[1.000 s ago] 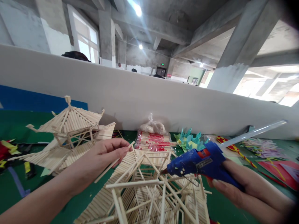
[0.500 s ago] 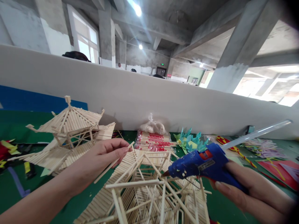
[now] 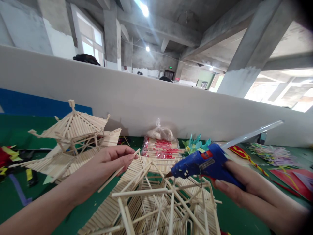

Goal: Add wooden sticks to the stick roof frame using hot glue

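My left hand [image 3: 107, 163] pinches a thin wooden stick [image 3: 119, 170] that slants down to the left, just above the left side of a stick-built frame [image 3: 156, 202]. My right hand [image 3: 242, 189] grips a blue hot glue gun [image 3: 202, 163] with a clear glue stick [image 3: 251, 134] jutting from its back. The gun's nozzle points left and hovers over the top of the frame, a short way right of the stick's upper end.
A finished stick pavilion model [image 3: 73, 133] stands at the left on the green table [image 3: 14, 130]. A bag of stick bundles [image 3: 161, 145] lies against the grey partition [image 3: 146, 101]. Coloured paper cut-outs [image 3: 276, 155] lie at the right, paper scraps at the far left.
My right hand has carried the glue gun left and slightly up, bringing the nozzle closer to the stick. My left hand and its stick have stayed in place.
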